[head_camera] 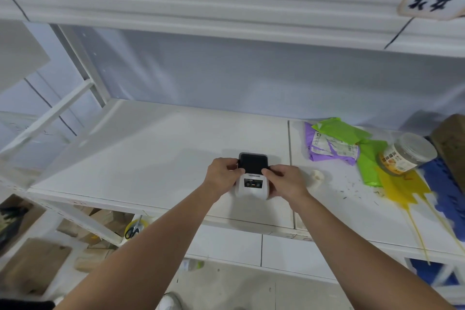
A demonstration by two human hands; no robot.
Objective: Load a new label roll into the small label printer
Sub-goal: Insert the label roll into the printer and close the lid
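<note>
A small white label printer (252, 185) with a dark lid (252, 163) at its far end sits on the white shelf (141, 158). My left hand (222, 173) grips the printer's left side, thumb at the lid's left edge. My right hand (285, 180) grips the right side, thumb resting on the lid's near right corner. The lid looks raised or tilted up; the inside is hidden. A small whitish roll-like object (317, 175) lies on the shelf just right of my right hand.
At the right stand a clear jar with an orange label (405, 155), green and purple bags (337, 143), a yellow sheet (402, 190) and blue fabric (445, 184). Scissors (133, 229) sit in a yellow container below the shelf. Another shelf hangs overhead.
</note>
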